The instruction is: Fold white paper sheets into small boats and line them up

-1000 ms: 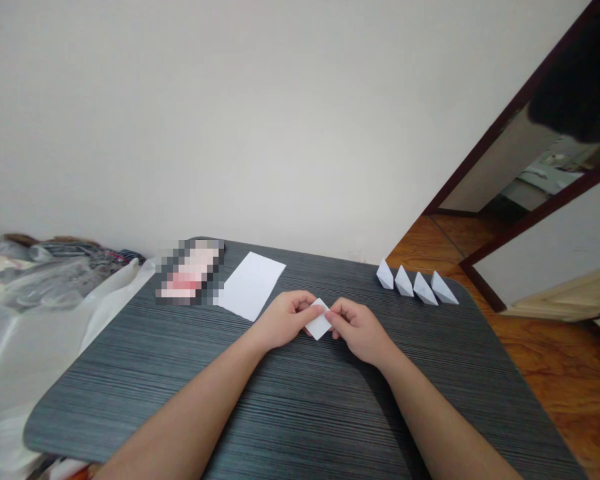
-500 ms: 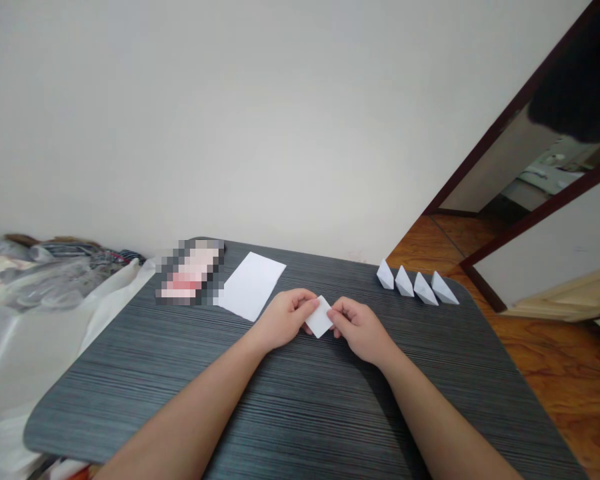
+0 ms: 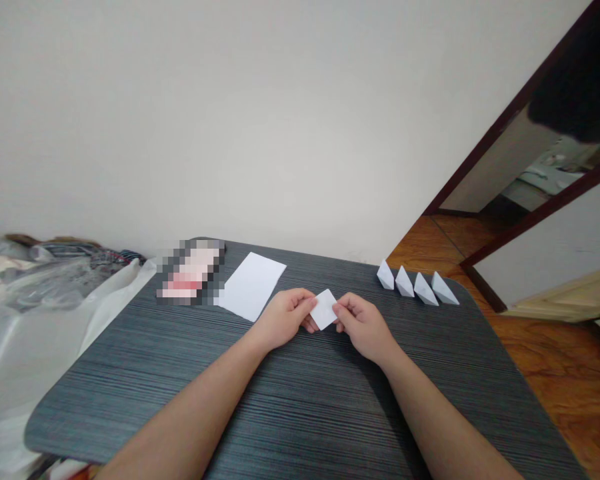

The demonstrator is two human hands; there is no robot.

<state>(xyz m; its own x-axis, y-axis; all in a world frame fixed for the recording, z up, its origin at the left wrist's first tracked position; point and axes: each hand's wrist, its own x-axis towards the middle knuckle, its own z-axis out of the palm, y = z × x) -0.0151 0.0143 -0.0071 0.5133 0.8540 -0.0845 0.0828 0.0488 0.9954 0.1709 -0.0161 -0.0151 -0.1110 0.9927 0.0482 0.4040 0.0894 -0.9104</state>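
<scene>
A small white square of folded paper is held above the middle of the table, turned so that it looks like a diamond. My left hand pinches its left corner between thumb and fingers. At the opposite corner, my right hand grips the paper the same way. Beyond my left hand lies a stack or sheet of white paper, flat on the table. Several folded white paper boats stand in a row toward the far right; their pointed tips face up.
The dark wood-grain table reaches back to a pale wall. A pixelated, blurred-out item lies at the far left of the table. Plastic-wrapped bundles are heaped beyond the left edge. Wooden floor shows on the right.
The folded paper has moved slightly up and shows a broader face now. My right hand has shifted a little to the right, while my left hand has hardly moved.
</scene>
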